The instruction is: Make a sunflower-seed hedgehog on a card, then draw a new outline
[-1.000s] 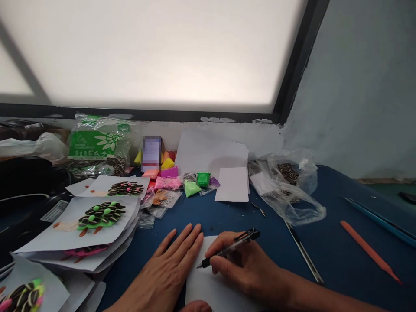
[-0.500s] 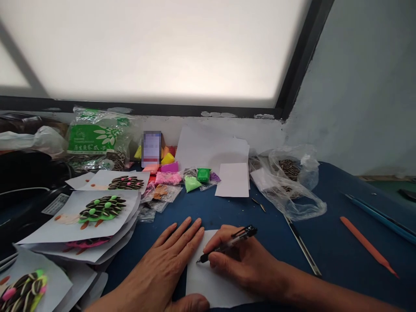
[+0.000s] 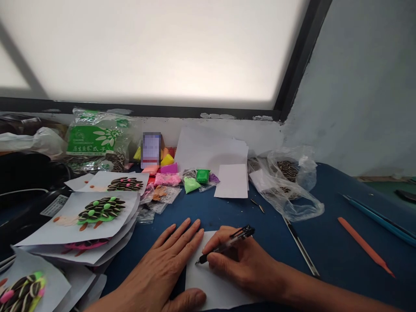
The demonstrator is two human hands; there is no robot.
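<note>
A white sheet of paper (image 3: pixel 204 286) lies on the blue tabletop in front of me. My left hand (image 3: pixel 169 264) rests flat along its left edge, fingers stretched out and thumb over the lower part of the sheet. In my right hand (image 3: pixel 247 264) is a black pen (image 3: pixel 227 244), pinched between thumb and fingers, its tip down at the paper near the upper left. No clear mark shows under the tip. Part of the sheet is hidden beneath both hands.
Paper sheets with hedgehog pictures of seeds and clay (image 3: pixel 102 210) are stacked at left. Behind lie clay packets (image 3: pixel 191 185), a seed bag (image 3: pixel 91 138), a phone (image 3: pixel 151 149) and blank paper (image 3: pixel 232 182). A plastic bag (image 3: pixel 292 203), another pen (image 3: pixel 302 247) and an orange tool (image 3: pixel 364 245) lie at right.
Both hands and the pen keep nearly the same place on the paper. The whole view has shifted very slightly.
</note>
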